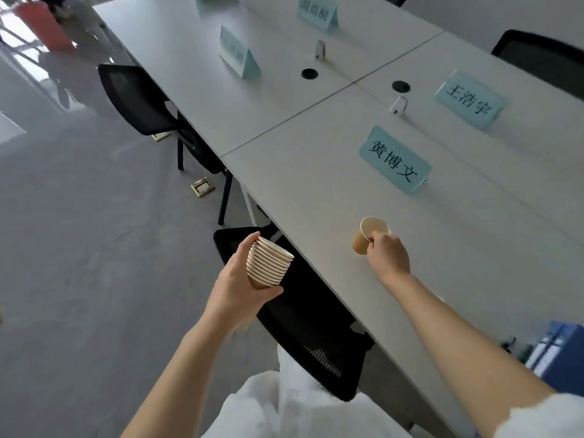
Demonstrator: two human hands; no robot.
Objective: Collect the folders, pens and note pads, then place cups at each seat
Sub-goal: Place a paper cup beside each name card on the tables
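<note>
right hand pinches rim of tilted cup at worktop edge | left hand grips cup stack | risk: released tilted, cup tips or rolls off

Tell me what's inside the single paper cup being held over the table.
The single paper cup, tilted in the right hand, shows a pale inner wall with nothing visible in it. Its bottom cannot be seen from this angle. The left hand holds the stack of cups.

Left hand curls its fingers around a load, while right hand, arm extended, pinches another.
</note>
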